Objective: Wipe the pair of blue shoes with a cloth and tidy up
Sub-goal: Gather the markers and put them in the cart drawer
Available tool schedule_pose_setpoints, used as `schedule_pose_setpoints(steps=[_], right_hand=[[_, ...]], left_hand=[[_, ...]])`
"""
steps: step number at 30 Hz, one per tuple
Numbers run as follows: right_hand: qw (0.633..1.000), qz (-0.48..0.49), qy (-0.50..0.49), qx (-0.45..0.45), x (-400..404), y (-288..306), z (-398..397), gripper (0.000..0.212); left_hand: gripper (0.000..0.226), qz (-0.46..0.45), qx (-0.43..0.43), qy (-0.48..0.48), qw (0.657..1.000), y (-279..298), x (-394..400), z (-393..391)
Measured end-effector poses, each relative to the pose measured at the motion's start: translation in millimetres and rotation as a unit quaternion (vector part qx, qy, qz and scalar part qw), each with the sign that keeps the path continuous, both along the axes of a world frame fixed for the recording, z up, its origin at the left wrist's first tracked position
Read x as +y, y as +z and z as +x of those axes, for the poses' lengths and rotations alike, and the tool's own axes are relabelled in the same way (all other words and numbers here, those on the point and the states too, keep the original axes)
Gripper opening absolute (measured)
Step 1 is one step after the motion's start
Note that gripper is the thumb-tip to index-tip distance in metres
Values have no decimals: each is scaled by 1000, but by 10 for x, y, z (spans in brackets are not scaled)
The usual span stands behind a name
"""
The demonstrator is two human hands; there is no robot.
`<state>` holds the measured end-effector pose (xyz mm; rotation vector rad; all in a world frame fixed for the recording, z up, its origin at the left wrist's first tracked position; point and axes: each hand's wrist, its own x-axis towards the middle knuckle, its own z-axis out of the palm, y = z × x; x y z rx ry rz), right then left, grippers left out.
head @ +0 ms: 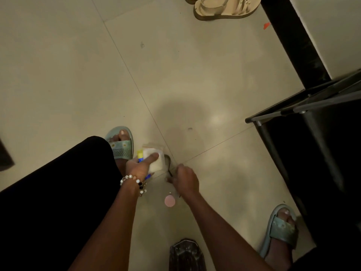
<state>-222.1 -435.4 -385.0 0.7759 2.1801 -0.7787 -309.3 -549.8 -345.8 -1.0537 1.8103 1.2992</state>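
My left hand (139, 166), with a bead bracelet at the wrist, holds a white flat packet (155, 162) under its thumb, together with a yellow and blue tube-like item (140, 154). Just to the right, my right hand (185, 180) reaches down to the floor, its fingertips curled on a thin dark stick (170, 173). A grey item (167, 159) lies partly hidden behind the packet. I wear pale blue-green slides, one on the left foot (123, 148) and one on the right foot (281, 229). No cloth can be made out.
A pink round disc (170, 200) lies on the tiled floor below my hands. A dark glittery object (186, 255) sits at the bottom edge. Beige sandals (224, 8) lie at the top. A black metal-framed stand (304, 114) and a dark skirting strip (293, 40) fill the right.
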Motion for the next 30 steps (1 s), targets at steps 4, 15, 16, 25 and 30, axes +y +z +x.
schedule_pose_setpoints(steps=[4,15,16,25,30], right_hand=[[998,63,26,4,-126,-79,-38,21],[889,-331,-297,110,312,595,-3,23],[869,-324,-354,119,299,605,51,19],[972,-46,228,45,-410,57,753,44],[958,27,270,86,-350,-110,723,32]], left_hand=[[23,2,-28,29,999,-96,-80,108],[37,210,-76,74,972,218,82,154],[31,195,-71,75,975,232,82,163],[11,37,-24,95,995,80,-162,236],[16,14,-22,83,996,7,-129,215]])
